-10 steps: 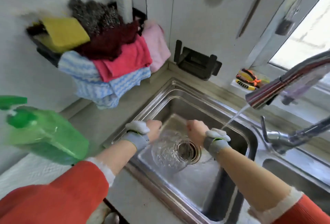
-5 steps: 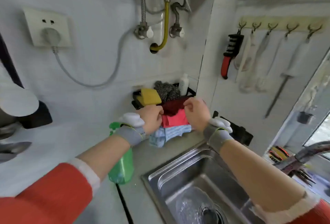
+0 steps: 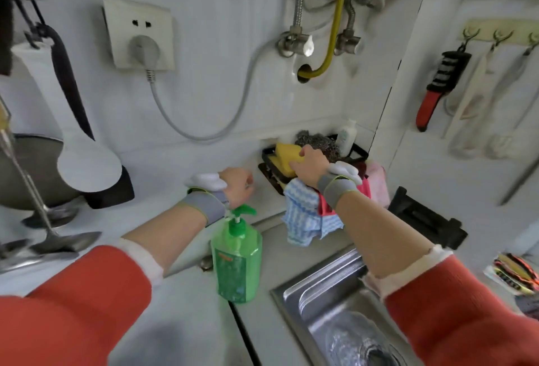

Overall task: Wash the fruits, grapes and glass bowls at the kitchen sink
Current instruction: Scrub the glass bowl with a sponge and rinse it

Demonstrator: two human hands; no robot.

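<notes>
Right hand [image 3: 310, 165] grips soft, blocky yellow sponge [image 3: 287, 158]

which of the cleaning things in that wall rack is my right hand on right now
The yellow sponge. Your right hand grips it at the rack's left end, while the steel wool and white bottle behind sit untouched.

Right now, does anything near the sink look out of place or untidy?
Mildly: the blue checked cloth hangs loosely off the wall rack, bunched with pink cloths, drooping toward the sink. Nothing looks spilled or broken.
</notes>
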